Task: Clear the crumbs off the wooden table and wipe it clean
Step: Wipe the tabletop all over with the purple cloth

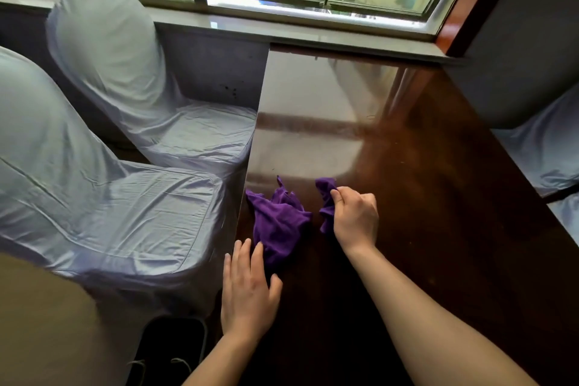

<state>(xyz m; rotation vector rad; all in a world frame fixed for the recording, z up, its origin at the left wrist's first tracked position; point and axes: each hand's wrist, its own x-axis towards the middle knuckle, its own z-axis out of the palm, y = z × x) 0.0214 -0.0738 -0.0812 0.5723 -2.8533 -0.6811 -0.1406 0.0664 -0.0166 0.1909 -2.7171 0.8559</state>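
A glossy dark wooden table (423, 166) runs from me to the window sill. A crumpled purple cloth (280, 222) lies on it near the left edge. My right hand (354, 216) pinches one corner of that cloth between thumb and fingers and lifts it a little off the surface. My left hand (247, 288) rests flat at the table's left edge, fingers apart, its fingertips touching the near side of the cloth. A few tiny specks show on the bright part of the tabletop; I cannot tell whether they are crumbs.
Two chairs in pale fabric covers (134, 197) stand close along the table's left side. Another covered chair (551, 147) is at the right. The window sill (313, 31) bounds the far end. A dark bin (175, 341) sits on the floor below the left edge.
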